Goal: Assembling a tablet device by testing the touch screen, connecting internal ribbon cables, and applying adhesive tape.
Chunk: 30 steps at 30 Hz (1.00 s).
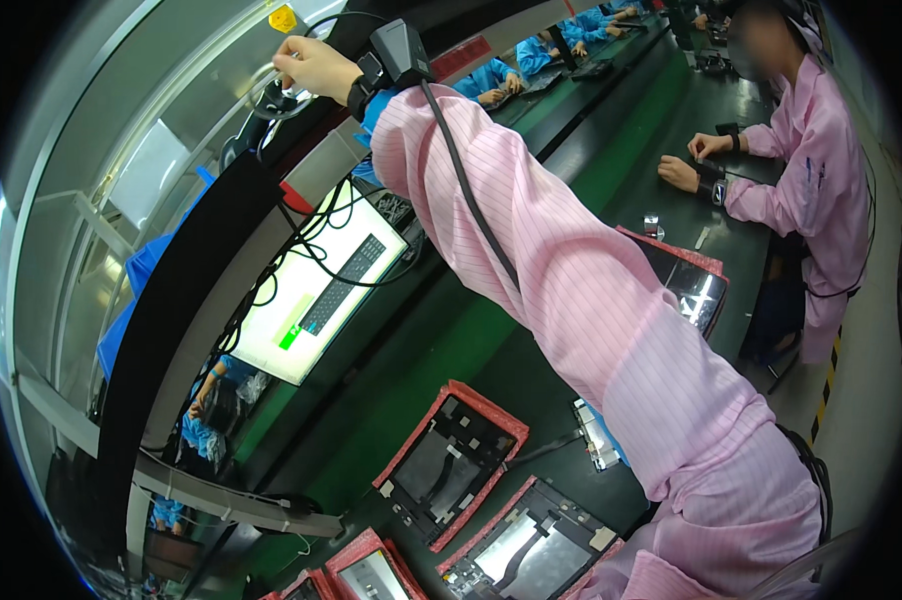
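My right hand is raised high at the upper left, the arm in a pink striped sleeve stretching across the view. Its fingers are curled together at the tips beside the overhead frame; whatever they pinch is too small to make out. Just below the fingertips is a dark fitting with a cable. A black box-shaped device with a cable is strapped on the wrist. My left hand does not show.
Below the arm, opened flat dark device panels lie on red bubble wrap. A lit monitor hangs among loose black cables. A circuit part sits near my sleeve. A co-worker in pink sits at the right; others in blue work farther off.
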Available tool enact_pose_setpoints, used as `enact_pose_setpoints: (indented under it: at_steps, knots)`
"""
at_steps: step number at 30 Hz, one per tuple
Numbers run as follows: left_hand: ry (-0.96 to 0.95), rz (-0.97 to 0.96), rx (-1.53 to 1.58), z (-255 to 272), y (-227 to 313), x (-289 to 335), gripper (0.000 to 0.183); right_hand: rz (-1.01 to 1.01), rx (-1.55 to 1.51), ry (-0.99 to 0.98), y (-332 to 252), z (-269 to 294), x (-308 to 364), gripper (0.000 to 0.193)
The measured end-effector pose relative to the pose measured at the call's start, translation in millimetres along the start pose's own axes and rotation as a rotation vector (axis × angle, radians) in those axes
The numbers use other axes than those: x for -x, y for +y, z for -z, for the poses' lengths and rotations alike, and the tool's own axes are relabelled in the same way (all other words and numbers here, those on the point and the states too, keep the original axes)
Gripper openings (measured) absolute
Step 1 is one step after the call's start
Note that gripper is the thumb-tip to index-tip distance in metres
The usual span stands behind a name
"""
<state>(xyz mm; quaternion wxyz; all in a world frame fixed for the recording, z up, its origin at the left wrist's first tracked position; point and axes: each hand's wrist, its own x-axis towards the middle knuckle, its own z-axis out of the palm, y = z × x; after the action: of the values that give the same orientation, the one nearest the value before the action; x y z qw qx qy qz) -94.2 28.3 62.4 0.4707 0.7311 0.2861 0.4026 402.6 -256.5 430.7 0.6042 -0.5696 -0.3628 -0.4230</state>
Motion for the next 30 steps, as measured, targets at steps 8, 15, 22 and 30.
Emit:
enact_pose_setpoints:
  at_steps: [8,15,22,30]
  knots:
    - [0.134,0.021,0.025,0,33,10,0.031,-0.012,-0.218,0.06,-9,-18,-4,0.022]
    - [-0.17,0.055,0.092,4,27,17,0.039,0.275,-0.108,0.166,-75,-7,56,0.024]
    - [-0.47,-0.303,0.168,-7,65,7,0.02,0.395,-0.051,0.192,-183,59,165,0.014]
    - [-1.099,-0.626,0.301,-38,148,-22,0.029,-0.484,-0.869,0.074,-236,83,311,0.03]
